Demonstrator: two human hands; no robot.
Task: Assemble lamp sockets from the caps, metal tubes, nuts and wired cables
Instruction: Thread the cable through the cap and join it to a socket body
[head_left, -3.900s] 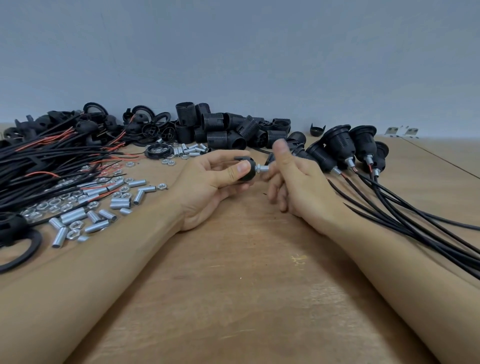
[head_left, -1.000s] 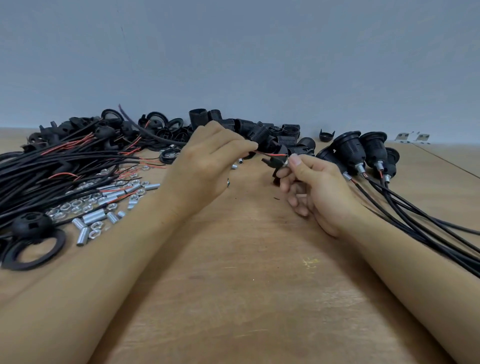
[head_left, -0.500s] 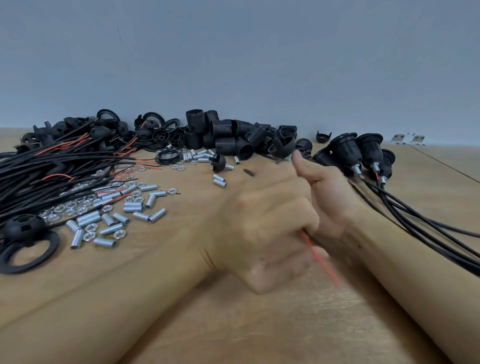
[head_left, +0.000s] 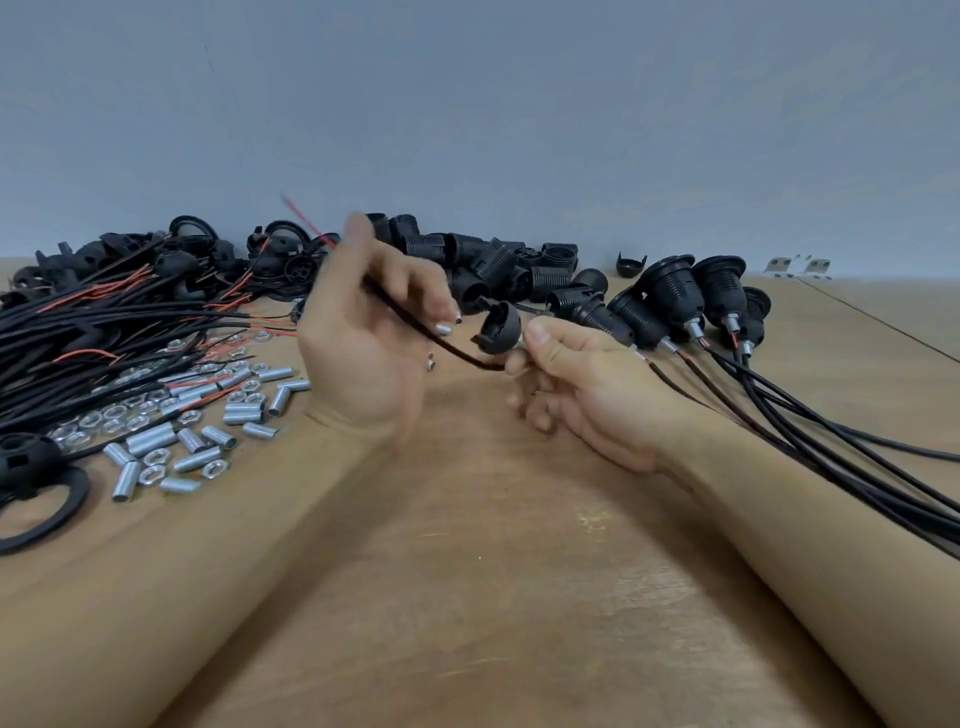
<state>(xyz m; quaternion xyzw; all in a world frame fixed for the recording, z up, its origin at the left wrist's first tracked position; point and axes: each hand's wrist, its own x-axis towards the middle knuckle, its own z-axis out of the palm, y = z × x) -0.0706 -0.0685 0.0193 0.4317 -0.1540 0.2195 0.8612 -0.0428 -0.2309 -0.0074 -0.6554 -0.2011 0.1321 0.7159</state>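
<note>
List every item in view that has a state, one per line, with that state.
left hand: raised, grip on black cable
black cable: held, bent down to the cap, red ends up
right hand: grip on cap's metal tube end
black cap: held off the table, cable at its base
finished sockets: assembled, lying in a row
loose cables: piled, unused
metal tubes: loose on table
nuts: loose on table

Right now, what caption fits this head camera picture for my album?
Left hand feeds a black cable toward the cap the right hand holds.
</note>
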